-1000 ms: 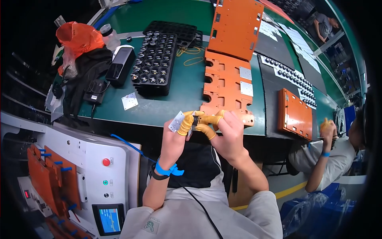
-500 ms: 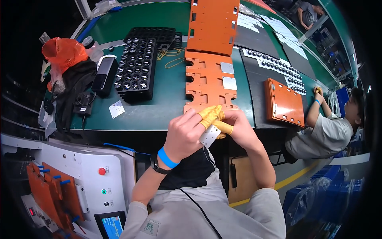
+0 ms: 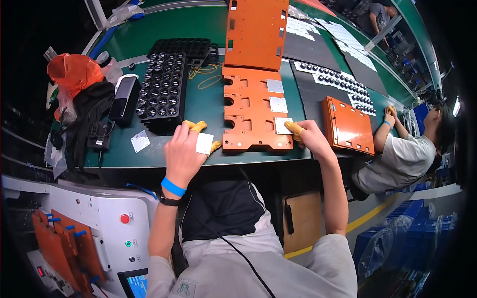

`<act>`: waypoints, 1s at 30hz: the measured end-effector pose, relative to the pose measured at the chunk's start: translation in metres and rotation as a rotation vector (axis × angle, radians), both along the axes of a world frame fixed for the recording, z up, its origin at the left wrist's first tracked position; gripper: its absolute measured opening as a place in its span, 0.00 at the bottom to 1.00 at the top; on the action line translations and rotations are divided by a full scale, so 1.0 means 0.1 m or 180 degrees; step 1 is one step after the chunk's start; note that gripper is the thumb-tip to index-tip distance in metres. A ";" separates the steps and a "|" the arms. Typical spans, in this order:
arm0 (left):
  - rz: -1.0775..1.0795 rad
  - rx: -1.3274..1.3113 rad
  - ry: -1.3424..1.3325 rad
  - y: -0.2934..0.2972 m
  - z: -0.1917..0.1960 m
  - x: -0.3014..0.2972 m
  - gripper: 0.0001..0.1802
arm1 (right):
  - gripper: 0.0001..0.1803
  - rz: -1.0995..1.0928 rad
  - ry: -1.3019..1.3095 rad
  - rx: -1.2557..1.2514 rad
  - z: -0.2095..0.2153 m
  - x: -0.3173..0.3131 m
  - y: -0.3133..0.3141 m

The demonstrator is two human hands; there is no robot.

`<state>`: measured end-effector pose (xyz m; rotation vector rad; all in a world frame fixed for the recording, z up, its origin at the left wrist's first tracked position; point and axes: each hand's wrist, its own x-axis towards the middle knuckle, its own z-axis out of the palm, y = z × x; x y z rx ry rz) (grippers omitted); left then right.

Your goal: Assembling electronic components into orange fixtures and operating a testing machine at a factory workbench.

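Note:
My left hand, in yellow finger cots, pinches a square metal plate just left of the orange fixture's near corner. At the fixture's near right recess, my right hand has its yellow-covered thumb and finger on the edge of another metal plate. That plate lies against the fixture. Beyond it, in a column on the fixture's right side, sit a middle plate and a far plate. The orange hinged lid stands open at the fixture's far end.
To the left stand a black tray of round black parts, a loose plate and a dark boxy device. A closed orange fixture lies at right, near a co-worker. A white machine stands lower left.
My hands have parted from in front of my body. The left has moved left with a plate; the right has reached forward and set a plate at the fixture's near right recess.

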<state>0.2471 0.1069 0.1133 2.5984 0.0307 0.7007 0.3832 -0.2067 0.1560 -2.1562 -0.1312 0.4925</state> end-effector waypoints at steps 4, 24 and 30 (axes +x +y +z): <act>-0.0118 0.0018 -0.0073 -0.03 -0.01 0.04 0.26 | 0.21 0.0430 0.0540 0.0039 0.00 0.15 0.00; -0.0616 -0.0697 -0.0778 0.11 -0.36 0.01 0.19 | 0.30 0.4058 -0.0829 0.1653 1.29 -2.78 2.98; -0.0882 0.0057 -0.1181 -0.06 -0.36 0.17 0.15 | 0.30 0.3829 -0.0358 0.1242 1.16 -3.31 4.86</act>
